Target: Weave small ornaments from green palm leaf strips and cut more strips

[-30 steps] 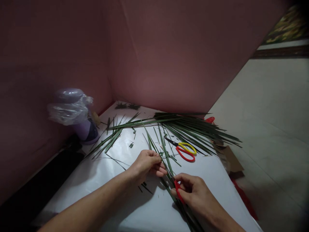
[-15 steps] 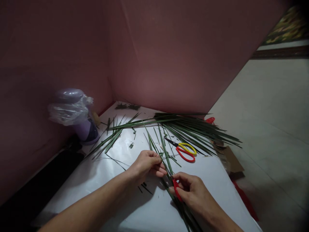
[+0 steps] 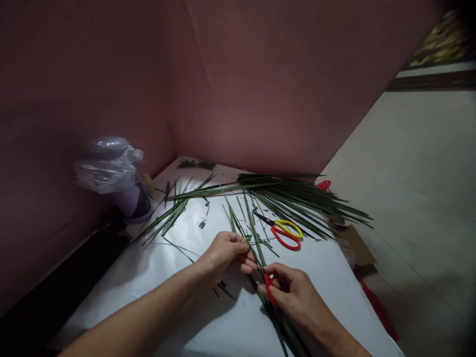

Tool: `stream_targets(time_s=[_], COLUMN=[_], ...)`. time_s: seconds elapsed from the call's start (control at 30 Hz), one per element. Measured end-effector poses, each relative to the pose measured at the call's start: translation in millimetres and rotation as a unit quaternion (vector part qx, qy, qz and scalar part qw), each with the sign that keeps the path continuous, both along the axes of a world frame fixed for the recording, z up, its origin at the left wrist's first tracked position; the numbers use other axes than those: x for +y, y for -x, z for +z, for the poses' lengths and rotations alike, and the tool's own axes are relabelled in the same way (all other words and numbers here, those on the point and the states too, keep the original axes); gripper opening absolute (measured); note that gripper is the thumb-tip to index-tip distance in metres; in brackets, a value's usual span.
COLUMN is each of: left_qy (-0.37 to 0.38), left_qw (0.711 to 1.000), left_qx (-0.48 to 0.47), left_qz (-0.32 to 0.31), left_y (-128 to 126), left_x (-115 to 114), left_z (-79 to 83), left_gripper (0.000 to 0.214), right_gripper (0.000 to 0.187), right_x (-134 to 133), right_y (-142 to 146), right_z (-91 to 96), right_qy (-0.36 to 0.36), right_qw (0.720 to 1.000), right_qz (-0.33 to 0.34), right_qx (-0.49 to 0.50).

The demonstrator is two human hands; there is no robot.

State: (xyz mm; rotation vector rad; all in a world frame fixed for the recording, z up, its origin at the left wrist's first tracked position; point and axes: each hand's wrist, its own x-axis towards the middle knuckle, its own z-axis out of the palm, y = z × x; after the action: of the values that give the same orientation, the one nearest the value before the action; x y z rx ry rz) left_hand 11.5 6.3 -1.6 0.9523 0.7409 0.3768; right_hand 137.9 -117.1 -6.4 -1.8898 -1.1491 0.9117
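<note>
On the white table [image 3: 186,307] my left hand [image 3: 225,253] pinches a long green palm leaf strip [image 3: 253,230] that runs from the table's middle toward me. My right hand [image 3: 293,295] is closed around a small red-handled cutting tool [image 3: 268,288], whose tip rests against the same strip just below my left fingers. The strip's near end passes under my right hand.
Scissors with a yellow and a red handle [image 3: 284,231] lie just beyond my hands. A large pile of green leaves [image 3: 297,196] spreads across the table's far right. A purple appliance under a plastic bag [image 3: 115,173] stands at the left, against the pink wall.
My right hand with the red tool has slid a little up the leaf strip toward my left hand. The left hand has stayed in place.
</note>
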Motion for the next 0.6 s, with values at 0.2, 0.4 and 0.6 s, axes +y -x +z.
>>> stream_targets(time_s=[0.2, 0.4, 0.6], left_qy=[-0.001, 0.003, -0.004], left_qw=[1.0, 1.0, 0.999], left_qx=[-0.007, -0.008, -0.015], left_qz=[-0.018, -0.019, -0.029], left_y=[-0.3, -0.3, -0.1], left_x=[-1.5, -2.5, -2.3], left_z=[-2.0, -1.6, -5.0], left_gripper=[0.007, 0.006, 0.007], right_gripper=[0.019, 0.015, 0.017], right_x=[0.4, 1.8, 3.5], right_y=[0.3, 0.0, -0.3], right_z=[-1.3, -4.3, -6.0], right_qy=[-0.01, -0.011, -0.003], right_qw=[1.0, 1.0, 1.0], right_qz=[0.013, 0.007, 0.007], right_qx=[-0.01, -0.013, -0.004])
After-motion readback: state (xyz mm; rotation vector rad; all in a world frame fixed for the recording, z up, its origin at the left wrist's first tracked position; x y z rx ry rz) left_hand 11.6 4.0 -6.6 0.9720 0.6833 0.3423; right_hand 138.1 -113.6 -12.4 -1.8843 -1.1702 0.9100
